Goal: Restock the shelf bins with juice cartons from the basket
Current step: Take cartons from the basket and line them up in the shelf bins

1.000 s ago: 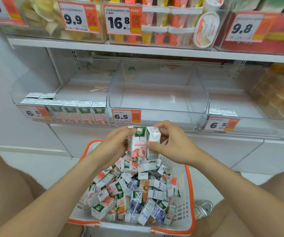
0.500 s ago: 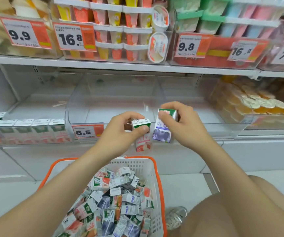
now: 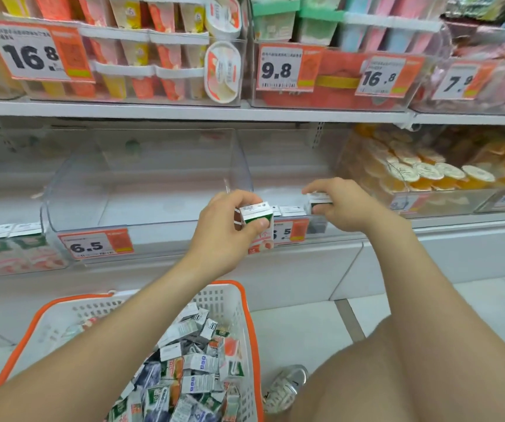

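Your right hand (image 3: 348,208) has swung away from your left, pinching its carton (image 3: 318,198) down into the right bin (image 3: 284,184), apparently beside two already there. Your left hand (image 3: 224,226) still grips the peach carton (image 3: 257,222). The near basket (image 3: 214,303) holds plenty more.

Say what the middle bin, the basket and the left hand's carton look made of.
Middle bin: clear glossy plastic, maybe acrylic; see-through curved walls. Basket: white moulded plastic, perforated walls, orange rim. Carton: probably coated paperboard, with printed faces and folded edges.
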`<state>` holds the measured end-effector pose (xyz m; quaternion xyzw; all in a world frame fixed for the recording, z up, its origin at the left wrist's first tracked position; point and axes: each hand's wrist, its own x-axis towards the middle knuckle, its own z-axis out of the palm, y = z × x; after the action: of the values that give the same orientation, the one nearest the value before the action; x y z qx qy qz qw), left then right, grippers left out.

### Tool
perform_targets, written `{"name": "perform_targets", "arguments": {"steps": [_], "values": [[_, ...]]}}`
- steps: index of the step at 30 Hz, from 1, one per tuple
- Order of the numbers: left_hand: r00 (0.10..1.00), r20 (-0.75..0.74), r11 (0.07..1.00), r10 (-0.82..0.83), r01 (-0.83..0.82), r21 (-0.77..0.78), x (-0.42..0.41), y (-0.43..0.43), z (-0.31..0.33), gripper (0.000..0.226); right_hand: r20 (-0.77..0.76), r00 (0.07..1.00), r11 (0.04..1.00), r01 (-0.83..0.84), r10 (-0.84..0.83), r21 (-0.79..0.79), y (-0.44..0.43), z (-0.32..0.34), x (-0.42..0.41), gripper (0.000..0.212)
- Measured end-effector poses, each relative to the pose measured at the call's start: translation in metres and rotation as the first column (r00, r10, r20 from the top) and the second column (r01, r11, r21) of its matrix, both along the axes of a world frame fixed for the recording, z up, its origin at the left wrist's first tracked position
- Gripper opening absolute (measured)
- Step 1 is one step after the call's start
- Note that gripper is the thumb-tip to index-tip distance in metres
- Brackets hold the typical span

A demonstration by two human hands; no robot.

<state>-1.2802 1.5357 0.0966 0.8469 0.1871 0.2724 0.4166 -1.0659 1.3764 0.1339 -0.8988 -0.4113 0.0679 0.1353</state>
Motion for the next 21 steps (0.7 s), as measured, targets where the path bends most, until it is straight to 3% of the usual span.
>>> {"name": "perform_targets", "arguments": {"steps": [5,8,10,13,15,17,21], "values": [[0.999,-0.052,0.999,-0.011,0.010,-0.030,0.001,0.007,0.000,0.022,-0.177,0.984,0.992,-0.004,-0.018,-0.126,0.012,-0.001,0.002,0.049],[0.997,-0.078,0.999,-0.018,0.015,-0.036,-0.004,0.010,0.004,0.020,-0.134,0.989,0.992,0.042,-0.058,-0.120,0.015,-0.004,-0.002,0.045],[0.997,-0.078,0.999,-0.013,0.010,-0.048,-0.010,0.014,0.008,0.022,-0.026,0.996,0.996,0.082,-0.082,-0.019,0.017,-0.004,-0.012,0.041],[0.998,-0.061,0.989,-0.004,-0.005,-0.146,-0.024,0.024,0.014,0.034,0.130,0.991,0.933,-0.013,-0.036,0.360,0.024,0.005,-0.052,0.031],[0.999,-0.038,0.974,-0.022,0.013,-0.228,-0.036,0.032,0.017,0.035,-0.067,0.991,0.844,-0.059,0.112,0.534,0.032,0.012,-0.089,0.020],[0.999,-0.013,0.950,-0.049,0.043,-0.308,-0.052,0.040,0.020,0.033,-0.302,0.904,0.844,-0.107,0.303,0.525,0.043,0.012,-0.120,0.022],[0.998,0.047,0.897,-0.045,0.061,-0.437,-0.092,0.062,0.024,0.032,-0.399,0.817,0.844,-0.184,0.416,0.503,0.073,0.001,-0.157,0.032]]}}
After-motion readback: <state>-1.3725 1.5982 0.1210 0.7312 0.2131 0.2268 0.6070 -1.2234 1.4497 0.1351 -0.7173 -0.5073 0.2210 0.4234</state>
